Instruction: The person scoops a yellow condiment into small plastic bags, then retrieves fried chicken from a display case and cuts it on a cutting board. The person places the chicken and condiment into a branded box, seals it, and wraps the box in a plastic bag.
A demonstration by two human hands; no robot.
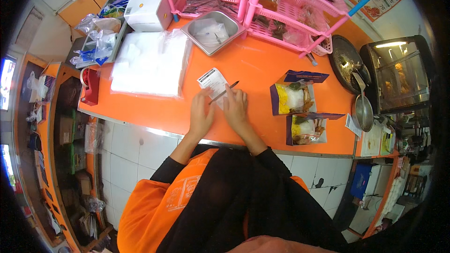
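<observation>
A printed paper slip [213, 78] lies on the orange tabletop [158, 112] in front of me. My left hand [201, 114] rests at the slip's left edge, its fingers apart and holding nothing. Across the slip runs a thin dark pen [219, 95], slanting up to the right. My right hand [236, 109] is over the slip's right side, with the index finger across the pen; whether it grips the pen or only touches it is unclear. To the right, two opened boxes hold food: a larger box [274, 98] with rice and yellow pieces, and a second box [289, 133] nearer me.
Left are a stack of clear plastic bags [147, 66], a red tape dispenser [90, 88] and a white label printer [149, 7]. Behind stand a steel pan [211, 51] and pink plastic racks [281, 38]. A stone mortar [339, 47], a ladle [362, 112] and a heated display case [400, 77] occupy the right.
</observation>
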